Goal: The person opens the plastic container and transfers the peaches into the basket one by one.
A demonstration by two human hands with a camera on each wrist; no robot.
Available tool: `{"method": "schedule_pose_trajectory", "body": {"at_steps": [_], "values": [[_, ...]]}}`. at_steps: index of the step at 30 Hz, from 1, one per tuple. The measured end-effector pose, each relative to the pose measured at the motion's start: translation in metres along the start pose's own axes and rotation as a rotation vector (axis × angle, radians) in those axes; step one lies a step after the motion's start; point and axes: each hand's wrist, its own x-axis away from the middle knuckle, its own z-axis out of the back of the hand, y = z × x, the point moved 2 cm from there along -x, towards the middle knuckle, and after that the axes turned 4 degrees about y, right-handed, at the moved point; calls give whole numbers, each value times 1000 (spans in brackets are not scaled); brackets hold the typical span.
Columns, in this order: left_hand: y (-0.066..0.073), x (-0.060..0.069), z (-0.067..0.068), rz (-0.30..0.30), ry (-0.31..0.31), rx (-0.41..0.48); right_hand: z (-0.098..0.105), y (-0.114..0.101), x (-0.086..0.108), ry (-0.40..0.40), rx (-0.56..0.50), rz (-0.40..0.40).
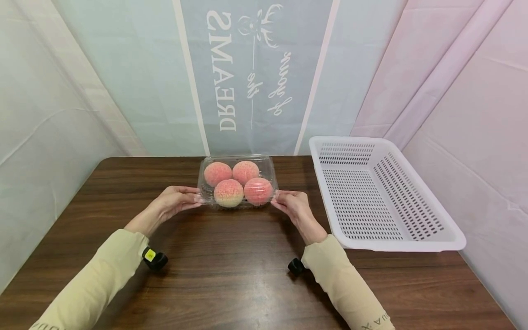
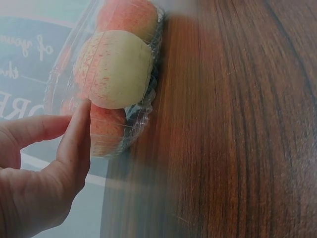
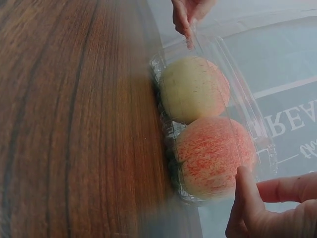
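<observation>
So we've got a clear plastic clamshell point(image 1: 268, 168) sitting right between the hands, out toward the far edge of a dark wood-grain counter point(image 1: 231, 261). The left hand point(image 1: 176, 200) is pinching its near left corner, thumb and fingertips together on the thin rim, and the right hand point(image 1: 294, 206) has the same kind of pinch going at the near right corner — pretty symmetrical. Can't really tell if the underside is flat on the wood or tipped up a touch. Inside are four peaches point(image 1: 228, 193) in two rows: the two nearer ones sit in line between the hands, the other two just beyond. The near one on the left hand's side shows a big pale yellow patch, while the one next to the right hand is mostly speckled pink-red. Off to the right of the right hand, and apart from it, there's a white perforated plastic basket point(image 1: 404, 246). Pale yellow sleeves point(image 1: 96, 272) run back from both wrists, with a small black device point(image 1: 156, 259) by the left one and another by the right. Past the hands hangs a pale fabric backdrop point(image 1: 152, 87) — its lettering point(image 1: 224, 73), "DREAMS" included, is turned sideways and mirrored.
</observation>
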Motion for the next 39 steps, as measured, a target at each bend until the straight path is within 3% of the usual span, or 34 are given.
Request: {"method": "schedule_pose_trajectory", "body": {"at_steps": [17, 24, 32, 39], "values": [[-4, 4, -5, -2, 6, 10, 5, 2, 8, -43, -10, 21], [-7, 5, -3, 29, -50, 45, 6, 4, 6, -39, -25, 24], [-6, 6, -4, 116, -107, 124, 7, 4, 8, -42, -7, 16], [-7, 7, -4, 92, -108, 148, 7, 3, 10, -49, 5, 17]]}}
